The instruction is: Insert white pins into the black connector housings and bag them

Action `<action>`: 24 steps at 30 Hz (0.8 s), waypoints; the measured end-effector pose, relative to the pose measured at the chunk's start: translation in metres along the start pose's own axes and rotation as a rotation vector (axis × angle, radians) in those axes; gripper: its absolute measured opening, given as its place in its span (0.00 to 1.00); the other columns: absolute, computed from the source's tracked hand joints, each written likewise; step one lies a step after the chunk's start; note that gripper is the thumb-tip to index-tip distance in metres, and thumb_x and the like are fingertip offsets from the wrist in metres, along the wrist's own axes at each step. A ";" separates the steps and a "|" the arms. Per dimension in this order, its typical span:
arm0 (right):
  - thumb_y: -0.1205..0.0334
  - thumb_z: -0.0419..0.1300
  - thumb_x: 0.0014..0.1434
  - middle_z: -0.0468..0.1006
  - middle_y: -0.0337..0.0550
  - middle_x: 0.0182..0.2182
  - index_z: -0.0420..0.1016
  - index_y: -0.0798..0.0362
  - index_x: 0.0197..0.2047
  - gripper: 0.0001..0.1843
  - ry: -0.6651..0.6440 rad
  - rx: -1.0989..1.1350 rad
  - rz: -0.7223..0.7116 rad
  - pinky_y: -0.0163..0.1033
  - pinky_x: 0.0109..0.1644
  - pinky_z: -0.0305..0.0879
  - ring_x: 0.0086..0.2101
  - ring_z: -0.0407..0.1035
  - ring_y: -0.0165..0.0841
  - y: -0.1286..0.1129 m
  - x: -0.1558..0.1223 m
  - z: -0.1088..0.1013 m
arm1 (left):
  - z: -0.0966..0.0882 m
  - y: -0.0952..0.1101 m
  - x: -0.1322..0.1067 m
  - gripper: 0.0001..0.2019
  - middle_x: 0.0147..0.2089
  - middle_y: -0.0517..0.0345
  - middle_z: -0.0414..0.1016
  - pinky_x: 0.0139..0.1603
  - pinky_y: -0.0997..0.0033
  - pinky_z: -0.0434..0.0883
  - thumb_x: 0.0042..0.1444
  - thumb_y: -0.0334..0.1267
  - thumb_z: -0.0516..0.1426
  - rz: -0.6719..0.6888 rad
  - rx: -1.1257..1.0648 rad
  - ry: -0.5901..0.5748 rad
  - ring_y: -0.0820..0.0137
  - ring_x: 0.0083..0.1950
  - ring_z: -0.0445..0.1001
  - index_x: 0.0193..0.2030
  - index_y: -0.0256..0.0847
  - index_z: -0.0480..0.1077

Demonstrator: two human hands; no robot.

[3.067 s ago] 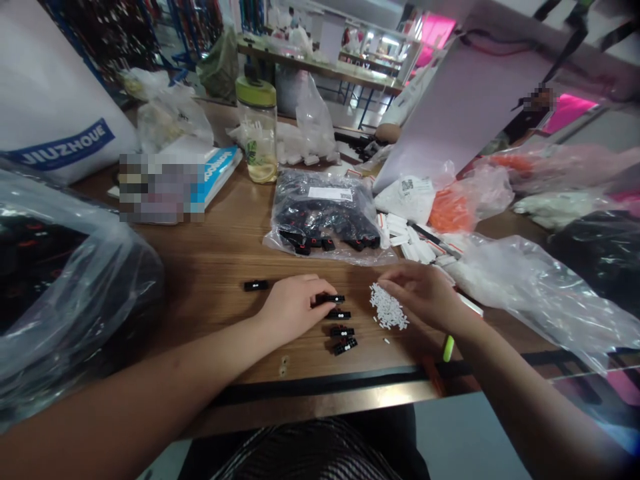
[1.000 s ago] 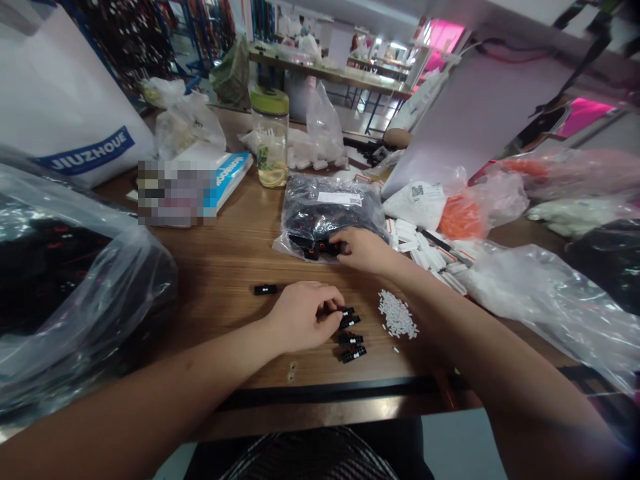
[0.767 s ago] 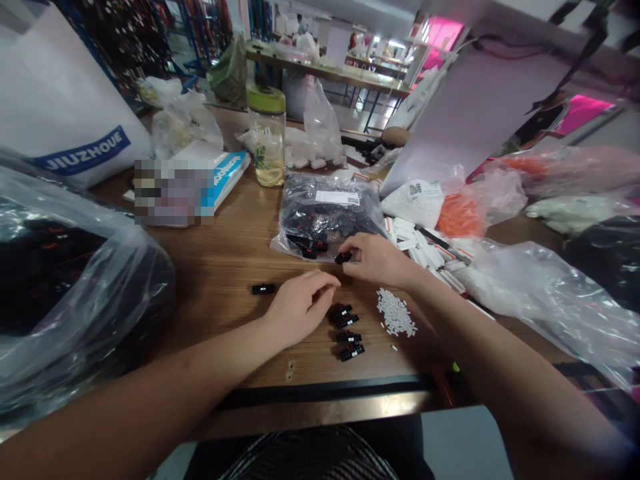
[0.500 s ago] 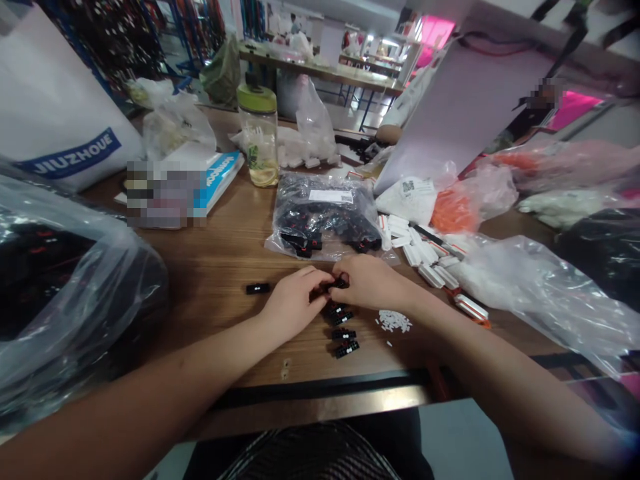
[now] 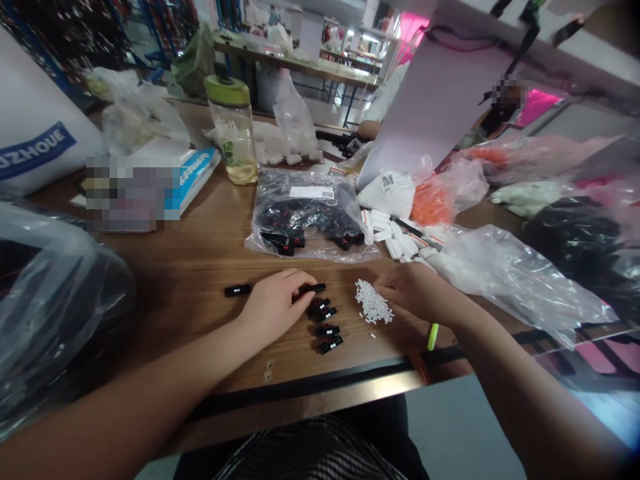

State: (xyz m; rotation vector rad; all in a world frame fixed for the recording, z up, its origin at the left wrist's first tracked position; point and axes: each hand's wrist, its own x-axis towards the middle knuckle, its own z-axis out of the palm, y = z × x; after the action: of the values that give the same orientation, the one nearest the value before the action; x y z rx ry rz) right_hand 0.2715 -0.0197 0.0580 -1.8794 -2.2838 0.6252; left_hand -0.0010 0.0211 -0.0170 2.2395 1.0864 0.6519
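Left of the white pile (image 5: pixel 373 303) on the counter (image 5: pixel 195 263), the left hand (image 5: pixel 275 301) grips a black part (image 5: pixel 316 287) between thumb and fingers. The right hand (image 5: pixel 417 291) is at the pile's right edge; its fingers seem curled, but whether they pinch anything I cannot tell. Four finished-looking pieces (image 5: pixel 328 331) lie left of the pile, and a clear bag (image 5: pixel 313 210) beyond it.
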 end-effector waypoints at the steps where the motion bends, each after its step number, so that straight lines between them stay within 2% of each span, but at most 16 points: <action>1: 0.60 0.57 0.58 0.70 0.36 0.18 0.74 0.51 0.22 0.14 -0.020 -0.003 0.047 0.37 0.28 0.55 0.22 0.61 0.29 0.010 -0.011 0.001 | 0.000 0.001 0.000 0.07 0.37 0.60 0.75 0.39 0.67 0.67 0.61 0.34 0.58 -0.001 0.003 -0.003 0.68 0.35 0.72 0.44 0.43 0.74; 4: 0.61 0.55 0.58 0.63 0.34 0.16 0.67 0.52 0.19 0.17 -0.064 0.009 0.144 0.36 0.25 0.49 0.20 0.55 0.27 0.029 -0.033 0.010 | 0.000 0.001 -0.001 0.07 0.37 0.60 0.75 0.39 0.67 0.67 0.61 0.34 0.57 0.007 0.011 -0.010 0.68 0.35 0.72 0.45 0.44 0.74; 7: 0.61 0.55 0.58 0.62 0.33 0.17 0.64 0.53 0.18 0.17 -0.047 -0.016 0.189 0.36 0.25 0.46 0.20 0.53 0.26 0.032 -0.040 0.019 | 0.000 0.000 0.000 0.08 0.37 0.60 0.75 0.38 0.67 0.67 0.61 0.35 0.57 0.002 0.012 -0.019 0.69 0.35 0.72 0.46 0.44 0.74; 12: 0.59 0.57 0.58 0.72 0.35 0.19 0.72 0.52 0.22 0.14 0.057 -0.092 0.230 0.35 0.28 0.52 0.23 0.63 0.28 0.028 -0.044 0.026 | 0.000 -0.002 0.000 0.08 0.37 0.60 0.76 0.39 0.67 0.68 0.61 0.34 0.58 0.003 0.013 -0.014 0.69 0.35 0.72 0.46 0.44 0.74; 16: 0.56 0.56 0.61 0.80 0.39 0.27 0.79 0.50 0.27 0.15 0.115 -0.085 0.173 0.36 0.30 0.57 0.27 0.70 0.32 0.036 -0.053 0.032 | 0.000 -0.001 0.000 0.07 0.36 0.60 0.75 0.39 0.67 0.68 0.61 0.33 0.58 0.035 0.020 0.000 0.69 0.35 0.72 0.45 0.43 0.74; 19: 0.56 0.57 0.60 0.82 0.40 0.28 0.80 0.50 0.29 0.14 0.173 -0.088 0.147 0.36 0.31 0.61 0.28 0.72 0.33 0.040 -0.056 0.039 | 0.000 0.000 0.000 0.07 0.36 0.60 0.75 0.38 0.67 0.68 0.61 0.32 0.58 0.039 0.026 0.000 0.69 0.35 0.72 0.45 0.43 0.74; 24: 0.58 0.58 0.58 0.80 0.40 0.24 0.80 0.51 0.30 0.11 0.208 -0.061 0.162 0.36 0.29 0.60 0.25 0.70 0.33 0.039 -0.055 0.041 | 0.001 -0.002 0.000 0.07 0.36 0.60 0.74 0.39 0.67 0.68 0.61 0.32 0.59 0.043 0.028 0.002 0.69 0.35 0.71 0.46 0.42 0.74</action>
State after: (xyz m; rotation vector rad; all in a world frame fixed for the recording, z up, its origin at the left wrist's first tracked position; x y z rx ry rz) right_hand 0.3048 -0.0763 0.0151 -2.0653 -2.0591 0.3597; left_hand -0.0018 0.0218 -0.0191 2.2924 1.0573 0.6612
